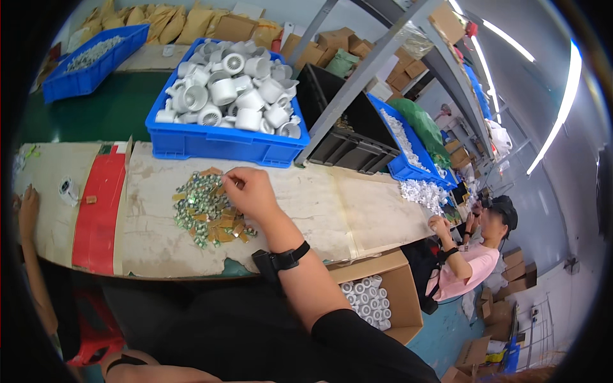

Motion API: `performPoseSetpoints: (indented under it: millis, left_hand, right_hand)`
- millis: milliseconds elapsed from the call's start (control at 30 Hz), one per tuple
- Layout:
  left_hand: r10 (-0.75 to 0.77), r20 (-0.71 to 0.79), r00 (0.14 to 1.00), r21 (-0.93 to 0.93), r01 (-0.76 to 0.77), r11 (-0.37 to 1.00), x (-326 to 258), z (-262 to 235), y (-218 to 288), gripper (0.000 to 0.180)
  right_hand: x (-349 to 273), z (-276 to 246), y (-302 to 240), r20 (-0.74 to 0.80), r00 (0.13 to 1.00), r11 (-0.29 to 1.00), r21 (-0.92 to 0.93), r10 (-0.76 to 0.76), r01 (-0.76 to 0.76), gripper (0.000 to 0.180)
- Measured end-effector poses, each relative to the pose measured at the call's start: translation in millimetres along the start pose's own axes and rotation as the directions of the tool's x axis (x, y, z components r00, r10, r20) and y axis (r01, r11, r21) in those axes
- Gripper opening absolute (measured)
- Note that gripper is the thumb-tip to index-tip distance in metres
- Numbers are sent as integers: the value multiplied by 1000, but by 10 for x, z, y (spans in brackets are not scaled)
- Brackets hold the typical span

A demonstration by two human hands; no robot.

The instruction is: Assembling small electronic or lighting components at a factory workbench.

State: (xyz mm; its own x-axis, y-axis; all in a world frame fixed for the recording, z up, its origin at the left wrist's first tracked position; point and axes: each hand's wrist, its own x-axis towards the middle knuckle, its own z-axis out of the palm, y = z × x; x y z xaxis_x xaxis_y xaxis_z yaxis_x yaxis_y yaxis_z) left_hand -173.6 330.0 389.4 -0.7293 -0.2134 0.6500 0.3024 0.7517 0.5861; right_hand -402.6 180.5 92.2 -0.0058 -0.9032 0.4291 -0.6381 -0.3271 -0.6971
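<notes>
My right hand (250, 191), with a black strap and device on its wrist, reaches over the table to the upper right edge of a heap of small parts (199, 210). Its thumb and forefinger are pinched together; whatever is between them is too small to make out. The heap mixes tiny green and silver pieces, resembling little circuit boards, with flat amber-brown pieces (220, 220). Low at the left edge of the view shows what looks like my left arm with a black band (128, 361); its fingers are hidden.
Behind the heap stands a blue crate (223, 145) of white plastic cups, beside a black crate (357, 150) and metal post (364, 80). An open carton (399, 300) of white cylinders sits below. Co-workers' hands (29, 204) (439, 225) are on both sides; red strip (99, 210) left.
</notes>
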Motion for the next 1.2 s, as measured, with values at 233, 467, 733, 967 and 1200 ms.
performPoseSetpoints:
  millis: [233,467,733,967,1200]
  left_hand:
    - [-442,113,890,391,369,843,-833,26,156,64]
    - [-693,37,720,567,556,608,-878,221,-85,46]
    - [-648,-150,747,802,475,362,-963,428,-576,40]
    - [-750,220,624,811,310,496,-703,401,-51,49]
    - [-675,245,696,785,267,560,-452,646,-305,40]
  right_hand:
    - [-61,-139,142,-22,994,995,-3,103,-104,18]
    - [-30,45,182,5,998,998,3,63,-63,20]
    - [-105,-159,169,34,991,990,-51,130,-128,20]
    - [-35,-23,192,-8,998,998,-25,55,-55,21]
    - [15,50,254,4,999,999,12,49,-49,23]
